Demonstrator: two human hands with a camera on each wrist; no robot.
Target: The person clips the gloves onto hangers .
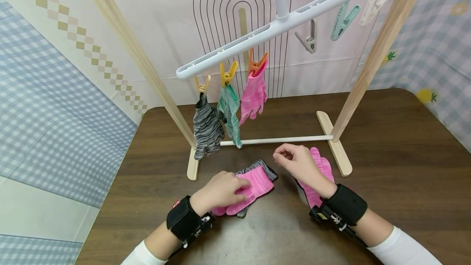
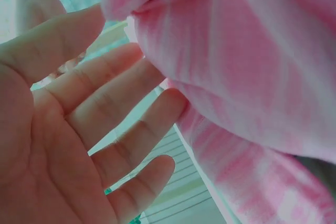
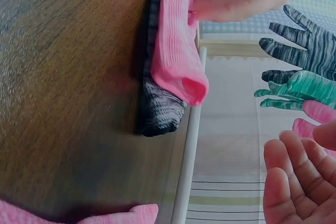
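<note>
My left hand (image 1: 225, 189) is over a pink glove (image 1: 260, 181) on the table, its fingertips touching the fabric. In the left wrist view its fingers are spread and fairly straight. Under that pink glove lies a grey-and-black striped glove (image 1: 271, 171), mostly covered. My right hand (image 1: 299, 162) hovers to the right, loosely curled and holding nothing. Below its wrist lies another pink glove (image 1: 323, 166), partly hidden by the forearm.
A wooden rack (image 1: 362, 77) stands behind the hands. From its white bar (image 1: 235, 48) hang a striped glove (image 1: 207, 126), a green glove (image 1: 229, 111) and a pink glove (image 1: 254, 91), each on a clothespin. A grey clip (image 1: 310, 38), a mint clothespin (image 1: 344, 21) and a white clothespin (image 1: 375, 6) hang farther right.
</note>
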